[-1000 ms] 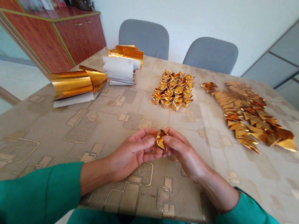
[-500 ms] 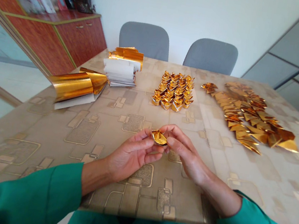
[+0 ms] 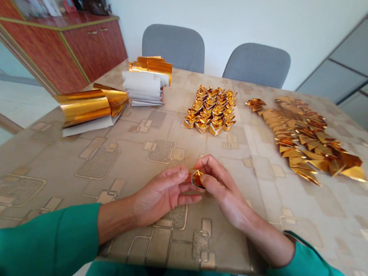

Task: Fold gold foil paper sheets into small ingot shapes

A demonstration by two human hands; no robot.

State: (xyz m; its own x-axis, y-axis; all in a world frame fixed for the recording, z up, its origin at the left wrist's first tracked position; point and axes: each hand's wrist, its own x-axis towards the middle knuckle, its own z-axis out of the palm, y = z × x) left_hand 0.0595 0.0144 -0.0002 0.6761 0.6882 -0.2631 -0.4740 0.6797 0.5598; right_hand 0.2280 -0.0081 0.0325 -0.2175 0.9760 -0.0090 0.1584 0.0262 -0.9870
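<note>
One gold piece [image 3: 196, 178] seems partly hidden by the right hand [image 3: 227, 194].

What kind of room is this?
Probably a dining room at home: there's a big table, two grey chairs on its far side, and a red-brown cabinet with things on top.

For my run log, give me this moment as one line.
left hand: at folded gold-paper ingot, contact unclear | right hand: gripping it | beyond hands: grouped gold-paper ingots on patterned tablecloth
</note>
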